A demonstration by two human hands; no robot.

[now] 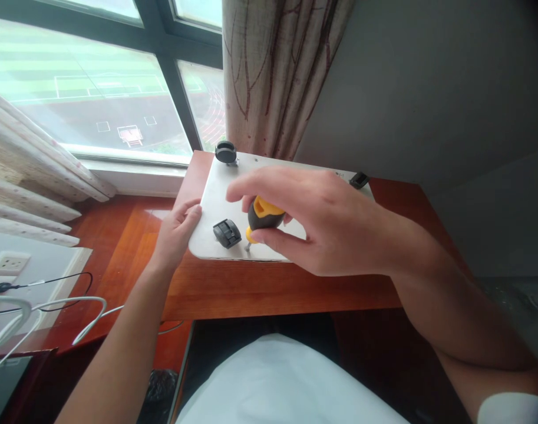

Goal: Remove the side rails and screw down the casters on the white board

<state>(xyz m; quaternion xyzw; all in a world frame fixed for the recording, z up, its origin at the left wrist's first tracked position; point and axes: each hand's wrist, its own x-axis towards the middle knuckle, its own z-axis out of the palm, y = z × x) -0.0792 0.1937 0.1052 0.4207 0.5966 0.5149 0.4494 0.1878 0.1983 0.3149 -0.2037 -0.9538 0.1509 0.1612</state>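
Note:
A white board (pixel 215 194) with black caster wheels lies flat on a reddish wooden table (pixel 251 288). My right hand (pixel 322 221) is closed round a stubby yellow and black screwdriver (pixel 262 217), which stands upright with its tip on the board beside the near caster (pixel 227 233). My left hand (pixel 177 231) grips the board's left near edge, thumb on top. A second caster (pixel 225 152) stands at the far left corner and a third (pixel 359 179) at the far right.
A patterned curtain (pixel 273 70) hangs behind the table beside a large window (pixel 96 88). A grey wall (pixel 428 88) stands to the right. At the lower left are a wall socket (pixel 7 263) and white cables (pixel 52 306).

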